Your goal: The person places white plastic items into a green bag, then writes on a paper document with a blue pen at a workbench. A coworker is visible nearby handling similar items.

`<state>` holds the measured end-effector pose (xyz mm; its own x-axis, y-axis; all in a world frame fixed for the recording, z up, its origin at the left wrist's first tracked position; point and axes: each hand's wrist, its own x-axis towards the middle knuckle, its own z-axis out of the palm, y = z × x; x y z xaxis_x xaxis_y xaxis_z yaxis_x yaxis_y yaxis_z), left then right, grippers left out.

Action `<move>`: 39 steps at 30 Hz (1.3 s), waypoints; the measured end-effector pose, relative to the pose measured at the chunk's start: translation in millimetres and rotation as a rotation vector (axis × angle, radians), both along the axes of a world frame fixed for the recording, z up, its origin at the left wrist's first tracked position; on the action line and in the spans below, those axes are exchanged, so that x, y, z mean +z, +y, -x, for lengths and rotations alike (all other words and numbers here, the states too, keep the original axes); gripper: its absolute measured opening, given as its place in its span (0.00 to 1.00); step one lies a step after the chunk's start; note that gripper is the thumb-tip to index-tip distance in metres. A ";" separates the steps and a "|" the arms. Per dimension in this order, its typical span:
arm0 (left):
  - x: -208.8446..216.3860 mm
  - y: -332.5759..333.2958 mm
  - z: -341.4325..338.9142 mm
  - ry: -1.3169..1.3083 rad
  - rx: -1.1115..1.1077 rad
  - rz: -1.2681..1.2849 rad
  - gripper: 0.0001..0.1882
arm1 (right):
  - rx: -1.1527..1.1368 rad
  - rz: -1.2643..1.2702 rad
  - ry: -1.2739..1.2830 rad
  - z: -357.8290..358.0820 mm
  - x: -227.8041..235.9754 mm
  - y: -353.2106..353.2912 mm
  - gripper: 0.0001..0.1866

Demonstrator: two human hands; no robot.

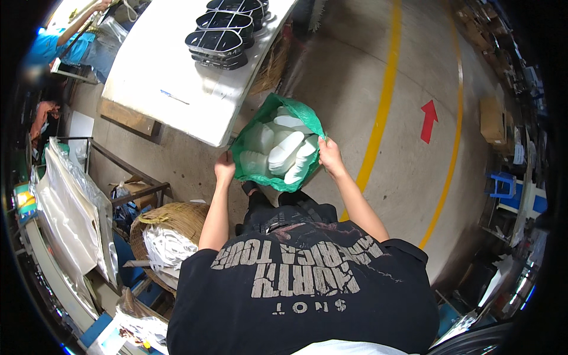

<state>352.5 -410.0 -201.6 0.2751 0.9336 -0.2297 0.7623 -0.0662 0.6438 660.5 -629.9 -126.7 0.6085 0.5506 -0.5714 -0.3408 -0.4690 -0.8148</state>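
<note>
A green plastic bag point(251, 137) hangs open in front of my body, its mouth spread wide between both hands. Inside lie several stacks of white, sole-shaped pieces point(285, 152) that look like shoe insoles. My left hand point(224, 168) grips the bag's left rim, with the fingers closed on the plastic. On the opposite side my right hand point(329, 155) is closed on the right rim. The bag's underside and whatever lies beneath the top pieces are hidden.
Ahead on the left stands a white table point(160, 71) bearing black oval trays point(222, 35). A wicker basket point(145, 228) with white material is at my left. Yellow lines point(378, 127) and a red arrow point(428, 121) mark the floor to the right. Another person's arm point(74, 26) shows far left.
</note>
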 end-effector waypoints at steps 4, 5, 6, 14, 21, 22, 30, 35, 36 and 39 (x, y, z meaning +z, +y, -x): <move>-1.3 3.8 -11.6 0.073 0.006 0.032 0.25 | 0.139 0.070 -0.097 -7.5 -25.6 0.4 0.18; 3.2 2.2 -15.7 0.074 0.022 0.073 0.25 | 0.176 0.092 -0.126 -9.8 -28.1 1.4 0.19; 8.4 -0.6 -18.3 0.100 0.020 0.101 0.25 | 0.211 0.114 -0.156 -12.3 -30.5 2.4 0.20; 28.3 -5.1 -13.3 0.317 0.018 0.208 0.27 | 0.452 0.325 -0.492 -15.1 -31.3 6.3 0.30; 25.7 -14.0 -3.8 0.137 -0.049 0.198 0.32 | 0.388 0.448 -0.475 -19.3 0.8 3.9 0.34; 18.5 -14.9 -0.1 0.078 -0.067 0.199 0.32 | 0.355 0.447 -0.477 -20.6 5.8 1.9 0.34; 5.3 -4.1 65.5 -0.206 -0.049 0.250 0.24 | -0.074 -0.162 0.127 -13.7 50.2 15.3 0.09; 34.9 3.9 148.3 -0.359 -0.147 0.318 0.12 | 0.109 -0.100 -0.138 34.1 84.4 72.7 0.12; 49.9 6.4 166.2 -0.342 -0.159 0.369 0.11 | 0.135 -0.088 -0.152 47.8 88.2 87.1 0.12; 91.9 17.5 215.1 -0.314 -0.147 0.504 0.11 | 0.381 -0.020 -0.562 91.9 91.0 144.0 0.15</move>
